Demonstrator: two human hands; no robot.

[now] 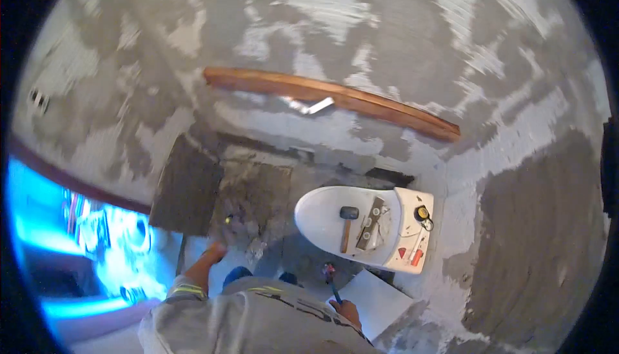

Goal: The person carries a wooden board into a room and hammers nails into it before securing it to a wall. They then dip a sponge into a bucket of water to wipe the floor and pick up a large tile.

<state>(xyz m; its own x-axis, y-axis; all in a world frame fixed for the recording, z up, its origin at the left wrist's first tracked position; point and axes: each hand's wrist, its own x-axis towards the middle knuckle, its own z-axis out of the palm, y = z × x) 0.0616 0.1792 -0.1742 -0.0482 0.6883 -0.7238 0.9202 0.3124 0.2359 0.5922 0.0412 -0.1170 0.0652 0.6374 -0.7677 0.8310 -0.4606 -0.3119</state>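
Note:
My right hand [348, 313] is closed around the dark bluish handle of a slim hand tool [331, 276]. Its reddish head points away from me, and I cannot make out its exact kind. Below that hand lies a white square tile or panel [377, 305]. My left hand [215, 252] hangs over the floor on the left, and its fingers are too blurred to read. Nearest to it stands a dark grey board or tile [187, 186] against the wall. A rubber mallet [349, 214] and a spirit level [369, 225] lie on the white toilet [319, 194].
On the toilet tank [416, 202] are a tape measure [422, 213] and a red-handled tool [418, 257]. A long wooden beam [361, 100] runs along the patchy, mortar-marked wall. At the left, a brightly lit opening [97, 244] shows cluttered objects.

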